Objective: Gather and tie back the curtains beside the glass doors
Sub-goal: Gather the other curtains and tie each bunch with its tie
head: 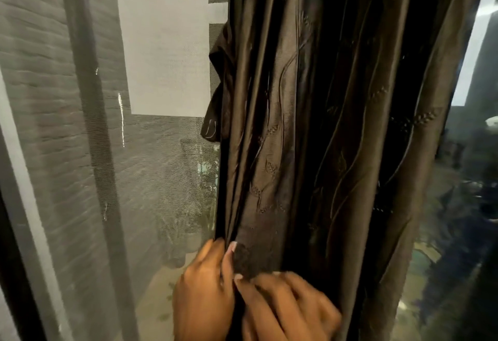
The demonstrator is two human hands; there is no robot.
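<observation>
The curtain [323, 125] is a dark brown, shiny cloth with a stitched pattern of wavy lines and small leaves. It hangs gathered into deep upright folds and fills the middle and right of the view, just in front of the glass door [161, 152]. Low on its left edge sits a small dark fuzzy patch [245, 261], rougher than the cloth around it. A loose strip of the same brown cloth [217, 90] juts out from the curtain's left edge higher up and hangs folded against the glass.

Both hands meet at the lower left edge of the curtain, touching each other. The left hand [204, 292] has its fingers curled round the edge folds, thumb pressed on the cloth just left of the fuzzy patch. The right hand [285, 305] lies just below and right of the patch, its fingers bent and together over the cloth, one fingertip at the patch's lower rim; whether they pinch the cloth or only press on it is hard to tell through the blur.

Behind the glass is a fine mesh screen [67, 125] with a dark upright frame bar [89, 98]. A pale rectangle [164, 44] shows through it, and blurred leafy plants [199, 192] lower down.
</observation>
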